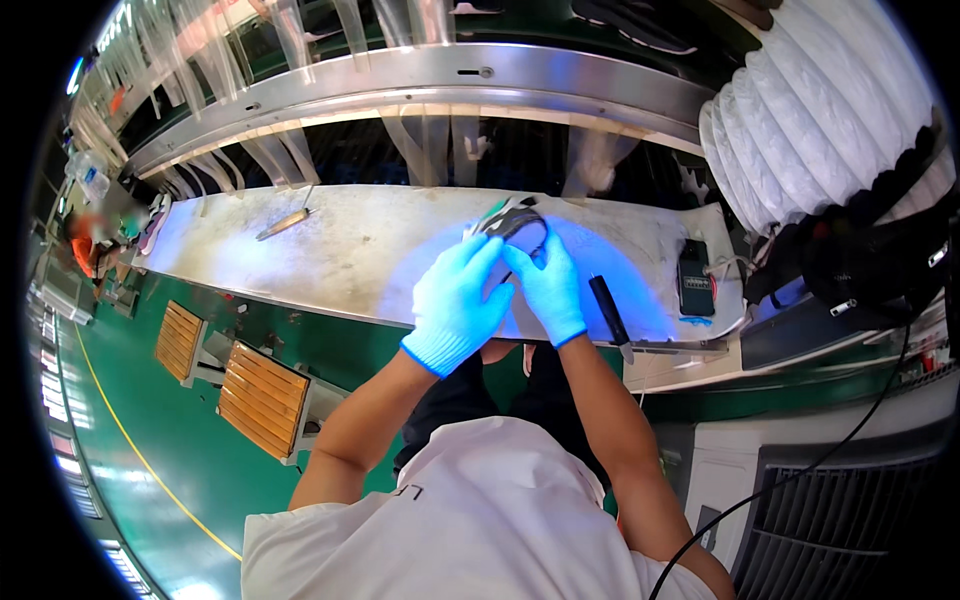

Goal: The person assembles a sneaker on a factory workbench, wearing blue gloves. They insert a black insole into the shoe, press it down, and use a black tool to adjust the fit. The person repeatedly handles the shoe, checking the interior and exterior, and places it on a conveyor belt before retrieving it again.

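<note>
Both my hands wear knit gloves that glow blue-white under the light. Between them, over the worktable (350, 235), is a shoe (512, 218) in black and white with a patch of green. My left hand (458, 300) has its fingers on the shoe's near left side. From the right, my right hand (550, 290) grips it, with the thumb toward the left hand. The gloves cover much of the shoe. Just right of my right hand lies a black-handled tool (608, 308), its pale tip near the table's front edge.
A wooden-handled pointed tool (285, 224) lies at the table's left. On the right are a black handheld device (695, 278), a black bag (870, 260) and a white ribbed duct (815, 120). A metal rail (400, 80) with clear hanging strips runs behind. Slatted wooden seats (262, 398) stand left.
</note>
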### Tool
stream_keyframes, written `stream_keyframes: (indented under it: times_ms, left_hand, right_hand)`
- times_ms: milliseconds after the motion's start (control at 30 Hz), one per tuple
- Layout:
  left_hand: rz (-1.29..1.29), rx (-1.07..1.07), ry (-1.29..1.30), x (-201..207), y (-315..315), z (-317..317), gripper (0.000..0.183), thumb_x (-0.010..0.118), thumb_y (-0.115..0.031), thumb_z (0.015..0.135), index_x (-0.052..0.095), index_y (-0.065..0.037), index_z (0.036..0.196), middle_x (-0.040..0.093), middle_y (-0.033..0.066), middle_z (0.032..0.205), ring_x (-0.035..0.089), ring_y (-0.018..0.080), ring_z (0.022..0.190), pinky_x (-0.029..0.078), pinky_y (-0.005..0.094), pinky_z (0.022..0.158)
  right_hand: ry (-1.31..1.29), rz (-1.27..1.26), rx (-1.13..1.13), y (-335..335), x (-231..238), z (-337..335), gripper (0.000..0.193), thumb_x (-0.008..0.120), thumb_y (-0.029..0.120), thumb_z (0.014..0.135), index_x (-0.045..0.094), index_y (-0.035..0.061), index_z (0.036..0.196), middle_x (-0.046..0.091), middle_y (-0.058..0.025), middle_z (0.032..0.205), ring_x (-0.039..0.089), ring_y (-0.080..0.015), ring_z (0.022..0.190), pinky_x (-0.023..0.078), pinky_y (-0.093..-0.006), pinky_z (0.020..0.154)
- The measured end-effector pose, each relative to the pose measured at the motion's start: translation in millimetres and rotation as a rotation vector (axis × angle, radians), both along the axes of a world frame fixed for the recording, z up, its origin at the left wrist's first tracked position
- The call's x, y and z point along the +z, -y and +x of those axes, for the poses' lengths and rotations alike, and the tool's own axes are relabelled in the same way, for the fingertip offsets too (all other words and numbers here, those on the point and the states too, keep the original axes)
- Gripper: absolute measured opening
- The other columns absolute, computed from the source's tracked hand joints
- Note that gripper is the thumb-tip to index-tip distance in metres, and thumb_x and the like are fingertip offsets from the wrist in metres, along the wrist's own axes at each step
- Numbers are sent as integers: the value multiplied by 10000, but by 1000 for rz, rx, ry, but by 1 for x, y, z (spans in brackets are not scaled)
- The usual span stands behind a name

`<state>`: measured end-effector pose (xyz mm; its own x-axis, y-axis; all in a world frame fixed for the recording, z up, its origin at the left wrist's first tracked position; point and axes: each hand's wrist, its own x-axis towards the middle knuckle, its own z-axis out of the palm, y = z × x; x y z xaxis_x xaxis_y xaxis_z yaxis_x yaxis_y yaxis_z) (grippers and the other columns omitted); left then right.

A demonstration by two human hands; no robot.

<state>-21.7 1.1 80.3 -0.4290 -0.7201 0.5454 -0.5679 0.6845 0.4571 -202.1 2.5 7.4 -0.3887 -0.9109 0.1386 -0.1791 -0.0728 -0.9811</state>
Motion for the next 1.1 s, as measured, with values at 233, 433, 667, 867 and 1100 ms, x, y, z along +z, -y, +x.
stream_keyframes:
  times_ms: [233, 433, 667, 867, 1100]
  left_hand:
    - [265, -193, 9, -34, 18, 37, 782, 895, -274, 837, 617, -54, 1534, 582, 277, 1603, 583, 452, 1481, 545, 507, 1173]
    - [-230, 85, -409, 90, 192, 77, 482, 782, -39, 923, 717, 1, 1399, 769, 174, 1382, 730, 275, 1300, 553, 409, 1134]
    - [-435, 565, -64, 167, 437, 148, 593, 659, -19, 867, 692, -54, 1458, 764, 225, 1334, 706, 423, 1307, 544, 456, 1169]
    - [-2, 640, 127, 182, 509, 173, 372, 776, -245, 889, 856, -115, 1228, 791, 191, 1316, 768, 360, 1206, 588, 424, 1086]
    - [-619, 173, -277, 113, 268, 65, 242, 827, -113, 980, 801, -79, 1218, 808, 130, 976, 748, 187, 858, 603, 337, 808]
  right_hand:
    - [-999, 133, -479, -72, -29, -42, 557, 818, 184, 921, 671, 54, 1443, 541, -267, 1613, 522, -511, 1446, 425, -606, 1210]
    - [-1004, 230, -434, -54, -64, -111, 467, 748, 103, 938, 709, 50, 1401, 671, -234, 1424, 614, -452, 1264, 492, -564, 1117]
    - [-1037, -132, -220, -12, -47, -60, 436, 771, 147, 943, 724, 22, 1358, 661, -248, 1459, 611, -476, 1322, 496, -598, 1134]
    - [-908, -12, -191, -14, -64, -76, 419, 805, 188, 941, 737, 12, 1316, 694, -237, 1417, 640, -474, 1283, 534, -583, 1088]
    - [-724, -97, -166, -32, -41, -68, 479, 833, 192, 958, 718, -2, 1381, 706, -206, 1438, 694, -427, 1264, 562, -527, 1096]
